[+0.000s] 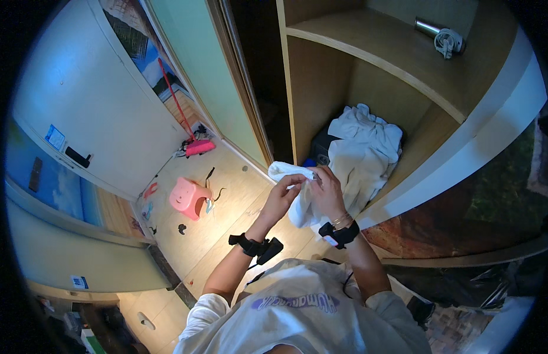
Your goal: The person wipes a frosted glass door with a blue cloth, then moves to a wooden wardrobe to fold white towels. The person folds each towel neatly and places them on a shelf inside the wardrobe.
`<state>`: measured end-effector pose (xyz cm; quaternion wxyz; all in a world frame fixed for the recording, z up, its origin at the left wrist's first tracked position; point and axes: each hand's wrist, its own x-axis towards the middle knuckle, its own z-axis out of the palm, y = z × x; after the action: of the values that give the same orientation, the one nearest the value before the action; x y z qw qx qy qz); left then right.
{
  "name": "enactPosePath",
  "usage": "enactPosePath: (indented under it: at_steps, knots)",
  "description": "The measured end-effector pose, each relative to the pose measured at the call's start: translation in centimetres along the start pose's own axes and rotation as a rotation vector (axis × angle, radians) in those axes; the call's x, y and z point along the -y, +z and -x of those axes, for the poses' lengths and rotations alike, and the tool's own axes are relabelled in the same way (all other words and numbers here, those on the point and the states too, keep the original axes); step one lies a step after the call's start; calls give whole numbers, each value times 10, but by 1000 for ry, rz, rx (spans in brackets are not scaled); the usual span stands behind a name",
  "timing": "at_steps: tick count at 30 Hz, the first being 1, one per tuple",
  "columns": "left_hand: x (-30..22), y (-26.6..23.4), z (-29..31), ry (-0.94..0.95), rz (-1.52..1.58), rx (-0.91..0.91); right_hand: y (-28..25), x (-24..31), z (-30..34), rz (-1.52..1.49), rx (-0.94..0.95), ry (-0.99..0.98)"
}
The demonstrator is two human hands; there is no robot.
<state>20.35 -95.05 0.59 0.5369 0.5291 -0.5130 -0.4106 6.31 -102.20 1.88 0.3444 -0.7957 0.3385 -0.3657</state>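
Note:
A white cloth [282, 170] is held up in front of the wooden cabinet, pinched between both hands. My left hand [283, 196] has thumb and fingers closed on its folded edge. Close beside it, my right hand [327, 193] grips the same cloth with bent fingers. Part of the cloth hangs below the hands; whether it joins the white fabric behind is hidden. On the cabinet's lower level, a crumpled heap of white fabric [368, 138] lies over a dark box [322, 147] and spills forward. Each wrist wears a black strap with a small device.
The cabinet's upper shelf [368, 35] holds a silver hair dryer [439, 36] with a coiled cord. On the floor at left are a pink stool [189, 197], a pink broom head [200, 147] with a red handle, and dark scraps. A white door [79, 94] stands far left.

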Motion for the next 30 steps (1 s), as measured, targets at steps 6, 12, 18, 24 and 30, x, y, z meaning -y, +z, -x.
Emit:
enactPosePath:
  at_steps: [6, 12, 18, 24, 30]
  knots:
    - [22, -14, -7, 290, -760, -177, -21, 0, -5, -166, -80, -55]
    - [57, -30, -1, 226, -1061, -305, -42, -12, -9, -200, -83, -64]
    - [5, -52, -10, 188, -668, -132, -51, -48, -5, -152, -199, 56]
    - [-19, -55, -11, 157, -427, -181, -45, -59, -6, -134, -205, 129]
    - [-10, -57, -10, 54, 48, -209, -33, -55, -6, -31, -245, 125]
